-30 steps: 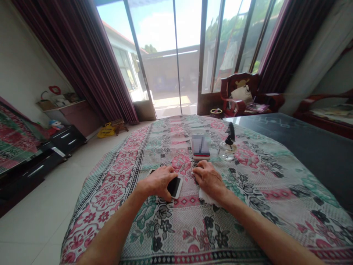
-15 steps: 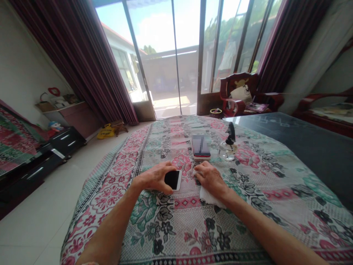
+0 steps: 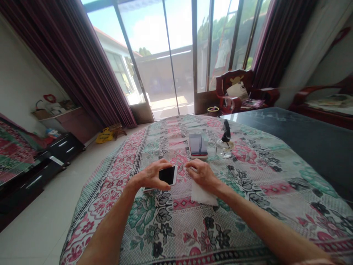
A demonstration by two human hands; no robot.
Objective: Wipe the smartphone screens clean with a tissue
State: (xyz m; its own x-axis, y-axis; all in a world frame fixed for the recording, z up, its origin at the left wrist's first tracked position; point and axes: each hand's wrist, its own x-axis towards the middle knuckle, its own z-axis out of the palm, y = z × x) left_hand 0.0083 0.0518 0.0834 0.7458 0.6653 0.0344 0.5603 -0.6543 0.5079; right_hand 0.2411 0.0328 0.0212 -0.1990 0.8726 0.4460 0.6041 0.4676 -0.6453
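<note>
My left hand (image 3: 151,176) grips a white-edged phone (image 3: 167,176) with a dark screen, thumb on the near edge and fingers along the far one. The phone is slightly tilted just over the patterned tablecloth (image 3: 176,228). To its right, my right hand (image 3: 202,175) has its fingers curled around a white cloth (image 3: 203,195), whose loose part hangs toward me onto the table. A small gap separates the right fingertips from the phone. Beyond my hands lies a small stack of phone-like slabs (image 3: 198,148), its top blurred out. Beside it stands a clear spray bottle (image 3: 226,142) with a black nozzle.
A dark glossy table (image 3: 309,136) adjoins on the right. Behind it is a carved wooden armchair (image 3: 234,92) holding some items. Glass doors (image 3: 165,66) with purple curtains face me. On the left floor are a yellow bag (image 3: 104,136) and a black drawer cabinet (image 3: 66,145).
My right hand has shifted left toward the phone with the cloth, and more of the cloth shows below it. The phone in my left hand is tilted a little more. The camera view has turned slightly.
</note>
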